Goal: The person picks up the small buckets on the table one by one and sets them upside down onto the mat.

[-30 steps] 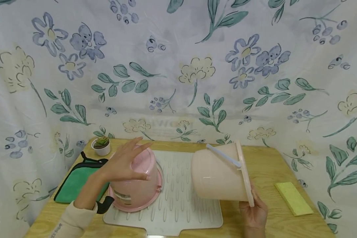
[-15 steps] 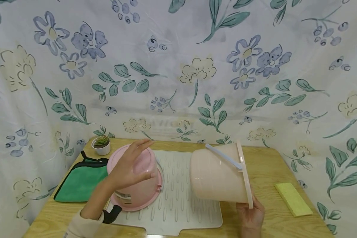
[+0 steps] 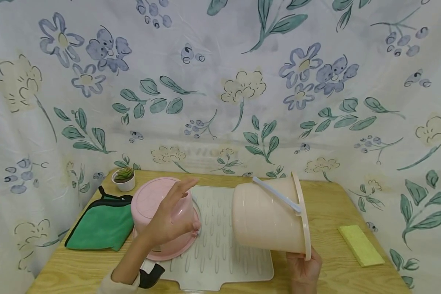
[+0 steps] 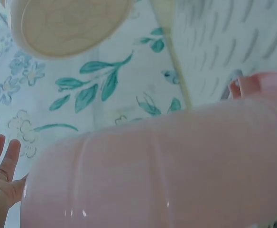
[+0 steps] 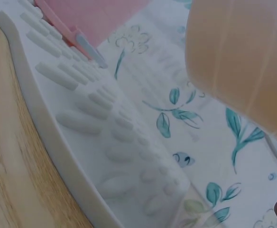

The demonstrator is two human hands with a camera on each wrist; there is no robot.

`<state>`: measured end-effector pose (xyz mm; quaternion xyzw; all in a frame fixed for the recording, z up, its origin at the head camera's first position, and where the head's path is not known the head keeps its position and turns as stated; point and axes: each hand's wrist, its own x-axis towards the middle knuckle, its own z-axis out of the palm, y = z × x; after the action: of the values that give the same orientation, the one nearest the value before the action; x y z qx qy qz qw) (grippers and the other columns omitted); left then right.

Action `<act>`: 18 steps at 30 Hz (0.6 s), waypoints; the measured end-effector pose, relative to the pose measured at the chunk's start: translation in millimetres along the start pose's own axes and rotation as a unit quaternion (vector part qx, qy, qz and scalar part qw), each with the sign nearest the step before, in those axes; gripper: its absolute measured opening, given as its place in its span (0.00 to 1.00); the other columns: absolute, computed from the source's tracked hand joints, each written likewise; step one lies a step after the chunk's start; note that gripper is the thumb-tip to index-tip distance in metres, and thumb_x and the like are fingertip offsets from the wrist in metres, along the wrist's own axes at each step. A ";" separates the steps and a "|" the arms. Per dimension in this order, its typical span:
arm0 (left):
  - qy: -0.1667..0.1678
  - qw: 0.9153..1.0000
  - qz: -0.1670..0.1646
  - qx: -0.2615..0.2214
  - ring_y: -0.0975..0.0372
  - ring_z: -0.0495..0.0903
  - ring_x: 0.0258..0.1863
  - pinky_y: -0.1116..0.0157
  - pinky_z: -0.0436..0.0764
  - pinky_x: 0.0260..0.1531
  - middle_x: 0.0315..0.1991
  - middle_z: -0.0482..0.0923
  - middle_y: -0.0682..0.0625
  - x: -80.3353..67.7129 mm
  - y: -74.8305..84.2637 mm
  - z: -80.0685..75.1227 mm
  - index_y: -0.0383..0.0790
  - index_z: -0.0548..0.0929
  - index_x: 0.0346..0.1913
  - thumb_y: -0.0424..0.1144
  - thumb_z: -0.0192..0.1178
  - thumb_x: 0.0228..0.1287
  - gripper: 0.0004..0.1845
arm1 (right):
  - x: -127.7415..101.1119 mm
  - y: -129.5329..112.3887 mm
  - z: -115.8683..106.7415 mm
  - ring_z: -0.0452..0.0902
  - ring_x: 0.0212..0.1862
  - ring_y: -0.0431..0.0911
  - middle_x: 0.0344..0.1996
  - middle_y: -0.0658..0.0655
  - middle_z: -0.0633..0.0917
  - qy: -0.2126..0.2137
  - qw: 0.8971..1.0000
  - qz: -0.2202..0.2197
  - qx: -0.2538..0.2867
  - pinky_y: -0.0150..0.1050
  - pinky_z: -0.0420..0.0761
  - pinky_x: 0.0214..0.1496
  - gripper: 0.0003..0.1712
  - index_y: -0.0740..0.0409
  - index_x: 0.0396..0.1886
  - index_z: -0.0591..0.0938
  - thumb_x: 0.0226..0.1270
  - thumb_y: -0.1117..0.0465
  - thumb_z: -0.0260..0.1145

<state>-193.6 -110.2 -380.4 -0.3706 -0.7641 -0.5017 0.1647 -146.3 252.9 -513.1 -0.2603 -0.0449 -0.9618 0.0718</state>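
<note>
A pink bucket (image 3: 150, 198) stands upside down on the left part of a white ridged draining tray (image 3: 220, 261). In front of its right side, my left hand (image 3: 172, 218) hovers with fingers and thumb spread. The left wrist view has this hand (image 4: 2, 183) beyond the pink bucket's wall (image 4: 152, 166), holding nothing. My right hand (image 3: 304, 269) grips the rim of a cream bucket (image 3: 268, 220) from below. That bucket lies on its side in the air over the tray's right part, mouth facing right, base left. A pale blue handle (image 3: 277, 195) crosses its upper side.
A folded green cloth (image 3: 101, 224) with black edging lies left of the pink bucket. Behind it stands a small potted succulent (image 3: 124, 179). A yellow sponge cloth (image 3: 361, 245) is at the right of the wooden table (image 3: 327, 212). A floral curtain (image 3: 206, 134) hangs close behind.
My left hand has moved right and slightly down across the pink bucket, from its top to beside its right side. The cream bucket and right hand have shifted slightly left.
</note>
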 end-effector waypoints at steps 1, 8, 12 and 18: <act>-0.001 1.000 -0.002 -0.007 0.56 0.59 0.64 0.54 0.68 0.56 0.66 0.60 0.48 -0.4 0.2 2.1 0.43 0.61 0.68 0.49 0.70 0.47 0.45 | -0.3 0.4 -0.4 0.78 0.40 0.55 0.39 0.69 0.78 0.000 1.000 0.000 0.000 0.38 0.79 0.43 0.20 0.76 0.45 0.73 0.69 0.69 0.35; -0.004 0.998 -0.001 -0.066 0.52 0.61 0.63 0.52 0.68 0.55 0.64 0.61 0.49 -2.5 0.9 13.8 0.41 0.61 0.68 0.46 0.67 0.51 0.42 | 0.8 3.4 -0.6 0.78 0.39 0.54 0.38 0.69 0.78 -0.011 1.000 0.006 -0.002 0.38 0.79 0.42 0.19 0.76 0.44 0.73 0.68 0.70 0.37; -0.002 0.997 0.000 -0.073 0.51 0.62 0.62 0.54 0.69 0.55 0.64 0.62 0.49 -3.5 0.2 17.1 0.39 0.61 0.68 0.43 0.67 0.50 0.42 | 2.3 6.0 -0.4 0.77 0.38 0.53 0.37 0.68 0.78 -0.016 1.000 0.004 0.006 0.38 0.79 0.42 0.17 0.75 0.43 0.72 0.67 0.71 0.38; -0.009 0.997 -0.004 -0.080 0.51 0.62 0.62 0.48 0.69 0.54 0.65 0.61 0.49 -3.9 -1.8 21.4 0.37 0.61 0.67 0.44 0.67 0.51 0.41 | 3.7 10.1 0.1 0.78 0.36 0.53 0.35 0.69 0.78 -0.018 1.000 -0.006 0.013 0.39 0.79 0.41 0.15 0.76 0.41 0.73 0.64 0.74 0.40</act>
<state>-189.8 -93.1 -393.4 -0.3838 -0.7247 -0.5584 0.1256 -147.8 242.5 -510.6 -0.2763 -0.0600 -0.9568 0.0685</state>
